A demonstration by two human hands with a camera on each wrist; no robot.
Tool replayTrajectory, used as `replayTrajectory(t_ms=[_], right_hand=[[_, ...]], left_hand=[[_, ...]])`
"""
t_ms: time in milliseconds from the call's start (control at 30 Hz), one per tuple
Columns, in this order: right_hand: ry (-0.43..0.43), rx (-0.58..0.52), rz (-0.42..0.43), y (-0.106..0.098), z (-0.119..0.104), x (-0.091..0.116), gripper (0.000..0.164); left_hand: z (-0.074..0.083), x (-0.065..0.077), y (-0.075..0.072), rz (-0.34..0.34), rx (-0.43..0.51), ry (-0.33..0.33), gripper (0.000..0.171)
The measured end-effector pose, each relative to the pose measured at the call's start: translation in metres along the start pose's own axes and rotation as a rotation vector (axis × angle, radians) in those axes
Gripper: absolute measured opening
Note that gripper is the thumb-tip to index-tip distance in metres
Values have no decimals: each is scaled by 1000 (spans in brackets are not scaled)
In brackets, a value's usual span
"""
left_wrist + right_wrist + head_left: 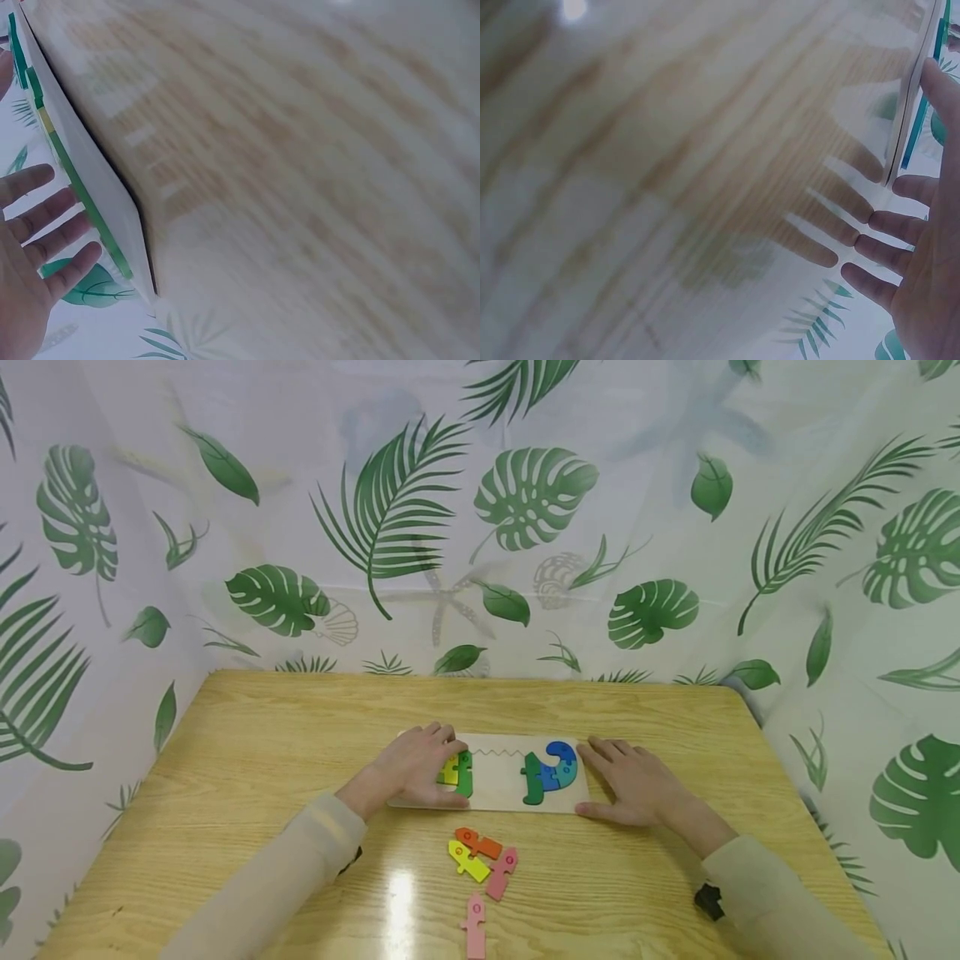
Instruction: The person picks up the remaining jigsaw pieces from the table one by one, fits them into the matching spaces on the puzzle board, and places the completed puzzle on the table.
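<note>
Hands [422,768] [634,785] at puzzle board [497,783], loose pieces [470,862]

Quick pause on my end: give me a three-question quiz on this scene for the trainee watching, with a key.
1. How many loose puzzle pieces lie on the table, off the board?

2. True or false: the left hand covers part of the board.

3. Which colour is the loose piece nearest the person?
A) orange
B) yellow
C) pink

Key:
1. Four: one orange, one yellow and two pink.
2. True; it lies over the board's left part, while the right hand is at the right edge.
3. C; a pink piece lies nearest, apart from the other three.
</note>
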State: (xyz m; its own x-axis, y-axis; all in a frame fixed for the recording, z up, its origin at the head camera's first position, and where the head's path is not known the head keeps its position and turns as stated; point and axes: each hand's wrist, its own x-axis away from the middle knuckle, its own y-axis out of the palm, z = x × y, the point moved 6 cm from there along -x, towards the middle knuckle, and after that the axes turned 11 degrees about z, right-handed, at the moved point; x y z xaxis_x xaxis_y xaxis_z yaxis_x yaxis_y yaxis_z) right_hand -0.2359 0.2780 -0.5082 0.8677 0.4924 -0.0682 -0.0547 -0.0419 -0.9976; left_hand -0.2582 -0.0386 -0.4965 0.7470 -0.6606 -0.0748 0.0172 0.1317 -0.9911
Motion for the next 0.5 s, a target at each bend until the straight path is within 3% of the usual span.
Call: replayTrajectory(t_ms=[500], right_hand=[[7,-4,-8,3,2,1,107]], left_hand=[[15,17,-4,38,-66,53,83]])
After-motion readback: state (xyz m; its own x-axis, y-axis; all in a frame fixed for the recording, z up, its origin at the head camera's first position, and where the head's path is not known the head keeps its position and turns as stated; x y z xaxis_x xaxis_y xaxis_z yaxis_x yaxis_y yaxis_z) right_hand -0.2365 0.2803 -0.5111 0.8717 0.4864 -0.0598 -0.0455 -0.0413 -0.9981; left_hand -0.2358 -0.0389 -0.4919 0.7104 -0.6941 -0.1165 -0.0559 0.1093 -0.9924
